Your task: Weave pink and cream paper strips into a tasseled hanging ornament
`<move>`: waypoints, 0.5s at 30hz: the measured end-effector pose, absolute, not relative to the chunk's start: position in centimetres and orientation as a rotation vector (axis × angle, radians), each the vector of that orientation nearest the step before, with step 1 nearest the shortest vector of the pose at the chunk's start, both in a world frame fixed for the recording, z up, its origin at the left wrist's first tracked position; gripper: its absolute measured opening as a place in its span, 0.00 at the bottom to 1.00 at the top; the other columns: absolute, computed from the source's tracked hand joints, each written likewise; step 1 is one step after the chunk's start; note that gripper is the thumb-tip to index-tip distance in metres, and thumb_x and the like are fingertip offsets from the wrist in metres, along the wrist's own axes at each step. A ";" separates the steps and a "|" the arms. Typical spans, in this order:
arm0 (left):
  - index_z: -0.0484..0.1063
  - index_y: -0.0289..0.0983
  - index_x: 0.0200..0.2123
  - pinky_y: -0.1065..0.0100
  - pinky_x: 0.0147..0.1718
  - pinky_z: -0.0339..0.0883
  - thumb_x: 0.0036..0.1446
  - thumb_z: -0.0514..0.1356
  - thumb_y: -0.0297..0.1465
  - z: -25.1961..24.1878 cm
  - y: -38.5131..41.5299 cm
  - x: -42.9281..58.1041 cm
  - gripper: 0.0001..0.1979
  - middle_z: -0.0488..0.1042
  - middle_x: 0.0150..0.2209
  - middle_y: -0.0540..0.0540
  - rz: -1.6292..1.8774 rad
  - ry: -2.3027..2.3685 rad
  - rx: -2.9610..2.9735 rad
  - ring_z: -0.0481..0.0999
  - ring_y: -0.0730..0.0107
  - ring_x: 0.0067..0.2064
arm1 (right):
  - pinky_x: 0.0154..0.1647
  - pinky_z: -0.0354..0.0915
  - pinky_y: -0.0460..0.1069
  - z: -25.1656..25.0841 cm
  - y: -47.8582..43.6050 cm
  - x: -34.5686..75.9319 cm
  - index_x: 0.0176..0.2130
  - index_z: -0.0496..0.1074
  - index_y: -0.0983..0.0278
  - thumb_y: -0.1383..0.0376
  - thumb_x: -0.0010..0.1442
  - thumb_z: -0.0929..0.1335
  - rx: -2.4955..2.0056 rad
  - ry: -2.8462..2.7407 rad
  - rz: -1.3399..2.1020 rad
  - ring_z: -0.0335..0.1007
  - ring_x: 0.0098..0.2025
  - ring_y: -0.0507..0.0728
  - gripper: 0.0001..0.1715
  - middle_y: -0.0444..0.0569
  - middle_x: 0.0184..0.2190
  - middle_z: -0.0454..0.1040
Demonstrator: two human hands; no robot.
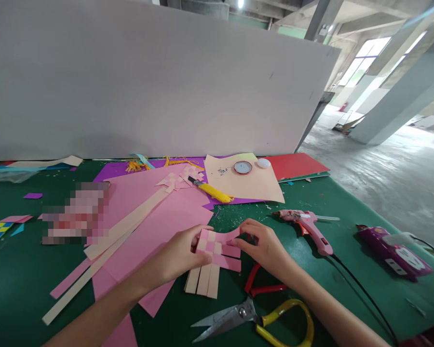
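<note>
A small woven mat of pink and cream paper strips (212,260) lies on the green table (311,197) in front of me. My left hand (183,255) pinches its left edge with thumb and fingers closed on it. My right hand (262,243) pinches the end of a pink strip at the mat's upper right, lifting that strip into a slight arch. The cream strip ends stick out toward me below the mat.
Pink paper sheets and long loose strips (130,226) lie left of the mat. Yellow-handled scissors (253,315) and red-handled ones sit near my wrists. A pink glue gun (307,226), a purple device (394,253), a yellow knife (211,191) and a grey board behind surround the work.
</note>
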State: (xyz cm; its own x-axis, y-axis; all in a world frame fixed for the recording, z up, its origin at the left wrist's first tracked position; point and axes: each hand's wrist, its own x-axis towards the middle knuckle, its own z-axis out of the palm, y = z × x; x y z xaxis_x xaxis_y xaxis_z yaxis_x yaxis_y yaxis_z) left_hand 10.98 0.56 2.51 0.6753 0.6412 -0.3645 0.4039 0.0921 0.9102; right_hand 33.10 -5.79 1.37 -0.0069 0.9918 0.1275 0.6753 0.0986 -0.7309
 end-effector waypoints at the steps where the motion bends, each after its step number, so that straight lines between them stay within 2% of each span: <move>1: 0.58 0.41 0.60 0.62 0.39 0.68 0.51 0.62 0.34 2.8 0.5 11.1 0.33 0.76 0.44 0.43 0.218 0.942 1.576 0.76 0.56 0.44 | 0.34 0.60 0.46 1.2 -5.8 33.0 0.27 0.72 0.63 0.63 0.57 0.69 -1.618 -1.779 0.602 0.65 0.35 0.53 0.08 0.45 0.33 0.71; 4: 0.60 0.41 0.59 0.57 0.45 0.65 0.53 0.61 0.41 3.7 0.2 11.4 0.31 0.74 0.49 0.40 0.298 1.134 1.871 0.73 0.51 0.48 | 0.42 0.62 0.49 0.9 -5.7 32.9 0.27 0.74 0.63 0.67 0.57 0.69 -1.554 -1.876 0.486 0.65 0.39 0.54 0.08 0.47 0.36 0.72; 8: 0.67 0.40 0.54 0.53 0.52 0.58 0.53 0.60 0.45 4.3 -0.3 12.1 0.27 0.70 0.52 0.39 0.499 1.221 2.339 0.65 0.48 0.55 | 0.40 0.64 0.50 0.9 -5.7 32.6 0.34 0.77 0.60 0.68 0.60 0.66 -1.506 -1.969 0.366 0.64 0.39 0.55 0.09 0.48 0.35 0.72; 12: 0.67 0.40 0.52 0.59 0.48 0.62 0.57 0.57 0.45 3.9 -0.8 13.1 0.23 0.72 0.48 0.42 0.520 1.092 2.382 0.70 0.55 0.49 | 0.36 0.64 0.48 1.1 -5.8 32.1 0.44 0.76 0.58 0.73 0.60 0.64 -1.499 -2.127 0.324 0.64 0.38 0.55 0.17 0.47 0.31 0.70; 15: 0.68 0.41 0.50 0.64 0.41 0.65 0.60 0.54 0.42 3.3 -1.0 13.7 0.18 0.75 0.42 0.45 0.531 1.047 2.280 0.74 0.61 0.41 | 0.35 0.63 0.48 1.0 -5.9 31.8 0.42 0.76 0.59 0.76 0.58 0.63 -1.526 -2.213 0.269 0.63 0.36 0.55 0.19 0.46 0.29 0.69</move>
State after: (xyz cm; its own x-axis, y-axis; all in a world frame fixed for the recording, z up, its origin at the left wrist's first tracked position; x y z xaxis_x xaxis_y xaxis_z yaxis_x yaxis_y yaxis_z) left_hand 13.68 -1.01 3.35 0.6149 0.7801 0.1159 0.5541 -0.5319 0.6403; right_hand 31.83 -5.92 0.98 -0.2969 0.9238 0.2417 0.8389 0.3732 -0.3961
